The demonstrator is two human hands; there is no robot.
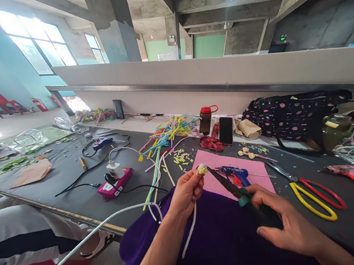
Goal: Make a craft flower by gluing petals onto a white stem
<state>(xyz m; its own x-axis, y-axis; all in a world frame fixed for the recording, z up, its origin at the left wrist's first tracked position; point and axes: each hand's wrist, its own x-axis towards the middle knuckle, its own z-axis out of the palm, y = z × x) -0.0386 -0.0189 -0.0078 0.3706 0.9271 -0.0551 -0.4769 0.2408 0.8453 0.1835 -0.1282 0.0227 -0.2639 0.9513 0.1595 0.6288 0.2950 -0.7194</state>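
Between its thumb and fingertips my left hand (186,191) pinches a small yellow-and-lilac fuzzy flower head (202,169). A pale stem-like strip (191,233) hangs below that hand; whether it joins the flower is hidden. My right hand (278,216) is wrapped around the dark handles of a pair of scissors (226,181), whose blade tips reach the flower's right side. Behind the scissors lies a blue glue gun (240,174) on a pink sheet (205,159). Short cut yellow and lilac pieces (182,158) are scattered left of the sheet.
Scissors with red and yellow handles (310,195) lie at right, near a pink glue gun (351,172). A magenta power strip (115,186) with cables sits left. Coloured pipe cleaners (165,137), a bottle (206,120), a phone (226,130) and a patterned bag (289,117) stand behind.
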